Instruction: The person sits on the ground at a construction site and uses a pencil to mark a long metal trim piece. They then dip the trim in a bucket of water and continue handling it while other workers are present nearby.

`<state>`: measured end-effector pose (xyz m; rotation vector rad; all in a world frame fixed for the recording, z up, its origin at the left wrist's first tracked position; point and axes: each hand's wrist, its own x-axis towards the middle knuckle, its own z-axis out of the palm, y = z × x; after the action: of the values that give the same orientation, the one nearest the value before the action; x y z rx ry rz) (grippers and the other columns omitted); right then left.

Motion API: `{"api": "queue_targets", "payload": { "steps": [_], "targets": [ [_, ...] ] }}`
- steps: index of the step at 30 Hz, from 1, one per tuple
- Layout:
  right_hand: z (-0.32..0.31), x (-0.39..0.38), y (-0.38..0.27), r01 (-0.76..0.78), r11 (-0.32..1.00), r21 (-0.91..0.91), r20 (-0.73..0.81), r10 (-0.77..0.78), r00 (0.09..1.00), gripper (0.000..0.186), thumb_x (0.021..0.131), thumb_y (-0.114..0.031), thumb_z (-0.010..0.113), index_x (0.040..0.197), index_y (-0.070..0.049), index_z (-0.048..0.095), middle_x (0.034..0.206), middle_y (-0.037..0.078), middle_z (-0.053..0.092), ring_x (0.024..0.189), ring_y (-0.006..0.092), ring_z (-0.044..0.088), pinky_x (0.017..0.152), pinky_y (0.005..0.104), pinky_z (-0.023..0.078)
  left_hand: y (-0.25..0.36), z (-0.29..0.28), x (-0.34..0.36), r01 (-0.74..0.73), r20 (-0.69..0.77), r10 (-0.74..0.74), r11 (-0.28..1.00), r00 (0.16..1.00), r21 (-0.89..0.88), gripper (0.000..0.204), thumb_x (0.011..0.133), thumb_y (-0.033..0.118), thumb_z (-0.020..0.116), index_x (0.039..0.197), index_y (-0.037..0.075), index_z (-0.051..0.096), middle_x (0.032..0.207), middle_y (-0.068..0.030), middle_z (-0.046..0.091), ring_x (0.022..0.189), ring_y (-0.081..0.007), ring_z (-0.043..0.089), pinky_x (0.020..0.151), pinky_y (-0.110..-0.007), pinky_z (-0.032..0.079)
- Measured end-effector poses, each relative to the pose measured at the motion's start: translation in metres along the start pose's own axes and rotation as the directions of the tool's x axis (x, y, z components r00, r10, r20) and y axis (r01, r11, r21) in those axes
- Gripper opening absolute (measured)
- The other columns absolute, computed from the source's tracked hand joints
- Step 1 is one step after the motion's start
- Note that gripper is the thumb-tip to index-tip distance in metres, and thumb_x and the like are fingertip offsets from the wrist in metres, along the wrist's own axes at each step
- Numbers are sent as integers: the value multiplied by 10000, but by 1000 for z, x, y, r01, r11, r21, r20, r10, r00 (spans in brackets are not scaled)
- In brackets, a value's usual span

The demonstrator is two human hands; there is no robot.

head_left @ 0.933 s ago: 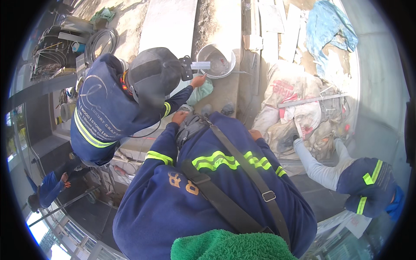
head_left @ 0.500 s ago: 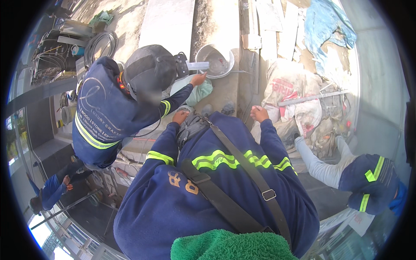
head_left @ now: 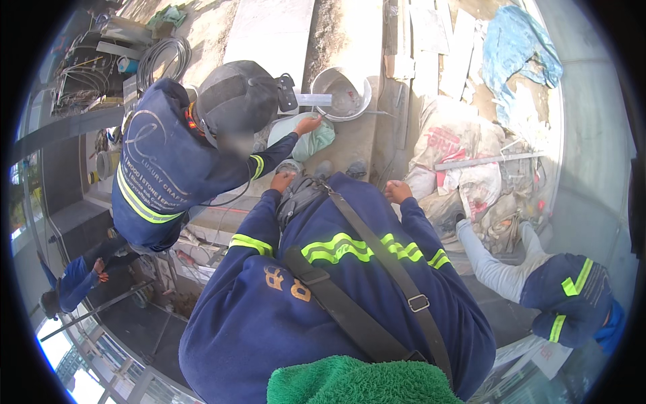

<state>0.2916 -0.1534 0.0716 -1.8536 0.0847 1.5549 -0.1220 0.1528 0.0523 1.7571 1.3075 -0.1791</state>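
Note:
My left hand [head_left: 282, 180] is closed beside the grey bag [head_left: 296, 202] worn at my waist. Its fingers are curled, and whether anything is inside them is hidden. In front of my right side, my right hand [head_left: 398, 191] is closed with its fingers bent in. I cannot make out anything in it. The two hands are apart, and a dark strap [head_left: 367, 236] crosses my navy sweater between the arms. Just ahead, a co-worker's hand [head_left: 308, 124] reaches over a pale green sack [head_left: 316, 139], close to a white bucket [head_left: 342, 94].
A co-worker in a cap [head_left: 235, 97] bends close on my left. Another [head_left: 565, 289] is at the right, next to dusty sacks [head_left: 457, 148] with a metal bar on them. A blue tarp [head_left: 518, 50] lies far right; a coiled hose [head_left: 165, 62] lies far left.
My right hand has come slightly inward and lower, still closed. My left hand stays by the bag. The whole view has shifted a little; the co-worker on the left keeps reaching toward the bucket.

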Motion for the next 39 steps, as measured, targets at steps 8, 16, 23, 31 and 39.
{"api": "queue_targets", "payload": {
  "steps": [8, 16, 23, 31, 39],
  "targets": [
    [-10, 5, -13, 27, 1000, -7, -10, -28, 1000, 396, 1055, -293, 682, 1349, -30, 647, 1031, 86, 737, 819, 200, 732, 697, 356, 601, 8, -4, 11, 31, 33, -30, 999, 999, -11, 642, 948, 623, 658, 1042, 2, 789, 1051, -243, 779, 1052, -416, 737, 920, -489, 541],
    [-18, 22, -9, 42, 999, -14, 0, -42, 999, 411, 1044, -310, 695, 1352, -43, 652, 1033, 70, 744, 823, 190, 732, 692, 336, 589, 10, 5, 11, 29, 22, -29, 999, 999, 14, 643, 943, 632, 661, 1102, 24, 795, 1094, -238, 779, 1082, -395, 738, 939, -479, 544],
    [-22, 38, 7, 56, 998, -1, 30, -56, 998, 364, 1032, -294, 697, 1285, -33, 694, 969, 50, 747, 793, 164, 726, 672, 315, 569, 1, 25, 13, 53, 11, -53, 998, 999, -31, 613, 944, 609, 666, 1156, 49, 799, 1135, -234, 780, 1117, -405, 731, 973, -477, 543],
    [-32, 35, -10, 54, 998, -32, 25, -53, 998, 363, 1036, -280, 690, 1298, -28, 673, 943, 46, 735, 775, 161, 717, 657, 307, 563, 12, 46, 13, 97, -18, -97, 995, 995, -2, 572, 981, 557, 715, 1194, 30, 776, 1067, -137, 805, 999, -236, 745, 904, -371, 546],
    [-33, 45, -10, 71, 995, -76, 53, -67, 996, 393, 1044, -265, 681, 1347, -21, 623, 958, 60, 714, 755, 174, 694, 615, 307, 553, 38, 37, 1, 114, -30, -113, 993, 993, 37, 536, 993, 554, 669, 1169, 61, 785, 1110, -180, 795, 1064, -320, 748, 953, -410, 545]
  ]
}}
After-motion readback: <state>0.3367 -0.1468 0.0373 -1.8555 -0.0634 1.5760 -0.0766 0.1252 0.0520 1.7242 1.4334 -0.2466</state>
